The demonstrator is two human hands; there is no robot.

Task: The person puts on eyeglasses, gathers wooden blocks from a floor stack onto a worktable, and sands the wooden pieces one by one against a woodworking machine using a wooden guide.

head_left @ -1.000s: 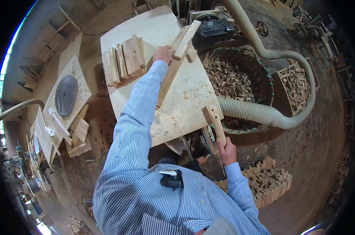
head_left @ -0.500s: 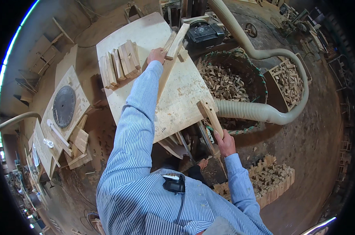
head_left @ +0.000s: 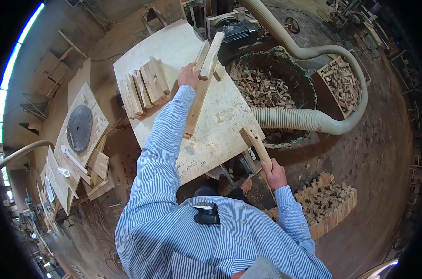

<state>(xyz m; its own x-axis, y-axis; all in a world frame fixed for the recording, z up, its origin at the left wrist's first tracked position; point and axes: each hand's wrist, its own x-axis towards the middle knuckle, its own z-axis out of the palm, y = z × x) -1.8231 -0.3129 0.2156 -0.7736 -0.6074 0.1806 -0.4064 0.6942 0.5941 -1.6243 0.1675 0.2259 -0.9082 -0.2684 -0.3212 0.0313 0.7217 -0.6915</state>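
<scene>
My left hand (head_left: 188, 76) reaches far across the pale saw table (head_left: 225, 130) and holds a short wooden block (head_left: 211, 56) against a long wooden strip (head_left: 197, 100) lying lengthwise on the table. My right hand (head_left: 274, 173) grips a narrow wooden stick (head_left: 255, 145) whose far end rests on the table's near right edge. A row of several cut boards (head_left: 143, 87) stands on edge to the left of my left hand.
A dark motor (head_left: 236, 33) sits at the table's far end. A round basket (head_left: 285, 76) of wood offcuts stands right of the table, with a thick pale hose (head_left: 308, 118) curving around it. Stacked blocks (head_left: 329, 204) lie at lower right. A round saw blade (head_left: 79, 128) rests on a left bench.
My left hand has kept its grip on the block at the far end of the table. My right hand with the stick has stayed at the table's near right edge; the view shifted slightly.
</scene>
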